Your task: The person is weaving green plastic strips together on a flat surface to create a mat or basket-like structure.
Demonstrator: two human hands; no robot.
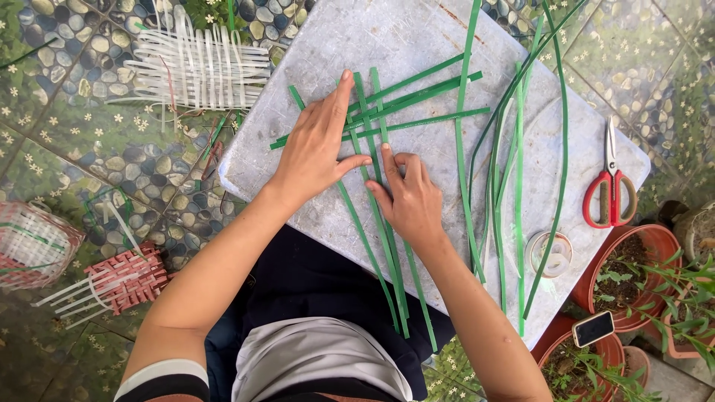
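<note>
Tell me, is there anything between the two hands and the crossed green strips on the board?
Nothing visible is: the left hand lies flat on the crossed green strips, and the right hand presses them beside it.

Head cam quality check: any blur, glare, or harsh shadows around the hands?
Head view: sharp throughout, soft daylight; left hand and right hand unblurred on green strips; no glare on grey board; only faint shadows; slight wide-angle bend at edges.
</note>
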